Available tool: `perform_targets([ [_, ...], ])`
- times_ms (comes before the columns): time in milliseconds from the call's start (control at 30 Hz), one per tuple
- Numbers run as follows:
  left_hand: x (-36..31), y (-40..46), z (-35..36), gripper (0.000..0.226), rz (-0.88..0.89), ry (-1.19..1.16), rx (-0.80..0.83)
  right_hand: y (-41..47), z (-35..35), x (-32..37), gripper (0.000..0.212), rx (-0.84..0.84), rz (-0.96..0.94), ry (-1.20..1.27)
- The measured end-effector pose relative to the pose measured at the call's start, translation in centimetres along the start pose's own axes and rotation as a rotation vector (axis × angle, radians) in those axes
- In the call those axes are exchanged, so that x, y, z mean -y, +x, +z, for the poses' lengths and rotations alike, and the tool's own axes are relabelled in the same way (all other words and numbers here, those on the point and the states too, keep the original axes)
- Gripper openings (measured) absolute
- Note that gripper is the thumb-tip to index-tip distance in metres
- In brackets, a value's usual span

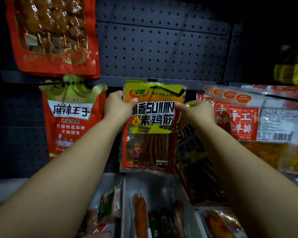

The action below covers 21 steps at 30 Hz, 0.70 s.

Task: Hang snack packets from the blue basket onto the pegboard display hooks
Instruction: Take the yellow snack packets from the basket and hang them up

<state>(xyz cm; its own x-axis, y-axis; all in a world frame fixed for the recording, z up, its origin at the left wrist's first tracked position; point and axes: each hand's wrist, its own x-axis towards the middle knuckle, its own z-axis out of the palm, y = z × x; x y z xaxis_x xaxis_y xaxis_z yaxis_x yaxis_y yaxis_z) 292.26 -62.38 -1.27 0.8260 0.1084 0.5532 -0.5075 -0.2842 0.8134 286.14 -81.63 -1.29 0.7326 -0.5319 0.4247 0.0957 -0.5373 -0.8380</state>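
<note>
In front of a dark grey pegboard (162, 48), seen from a head-worn camera looking forward and down, two bare forearms reach up to a row of hanging snack packets. At the centre hangs a yellow and red packet of spicy snack sticks (151, 127), with a cartoon rooster near its bottom and a clear window showing thin brown sticks. Its top edge sits on a black display hook (169, 91) that pokes out through the yellow header.

The left hand (118, 107) grips the upper left edge of this packet, thumb across the front and fingers curled behind. The right hand (196, 112) pinches the top of a second packet of the same kind (193, 162), which hangs down from the fingers, tilted, just to the right of the hung one and partly hidden by the right forearm. The thumb tip of this hand touches the right edge of the hung packet.

To the left hangs a red and green packet of spicy strips (70, 121) on its own hook, and above it a large red packet of skewered snacks (53, 35). To the right hang red and white packets with clear windows (248, 117). Below, grey shelf trays (158, 188) hold wrapped sausages and other snacks, dim and blurred. The blue basket is out of view.
</note>
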Motion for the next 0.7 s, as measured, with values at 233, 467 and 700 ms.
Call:
perform_targets([
  [233,0.4,0.0,0.0,0.011,0.064,0.037,-0.027,-1.8,-0.6,-0.8,0.026,0.040,-0.079,0.060],
  [467,-0.1,-1.1,-0.2,0.010,0.119,0.128,-0.088,-6.2,-4.0,-1.6,0.017,-0.051,-0.234,-0.043],
  [700,-0.7,-3.4,-0.4,0.021,0.092,0.082,-0.089,-8.4,-9.1,-1.2,0.026,-0.026,-0.230,0.045],
])
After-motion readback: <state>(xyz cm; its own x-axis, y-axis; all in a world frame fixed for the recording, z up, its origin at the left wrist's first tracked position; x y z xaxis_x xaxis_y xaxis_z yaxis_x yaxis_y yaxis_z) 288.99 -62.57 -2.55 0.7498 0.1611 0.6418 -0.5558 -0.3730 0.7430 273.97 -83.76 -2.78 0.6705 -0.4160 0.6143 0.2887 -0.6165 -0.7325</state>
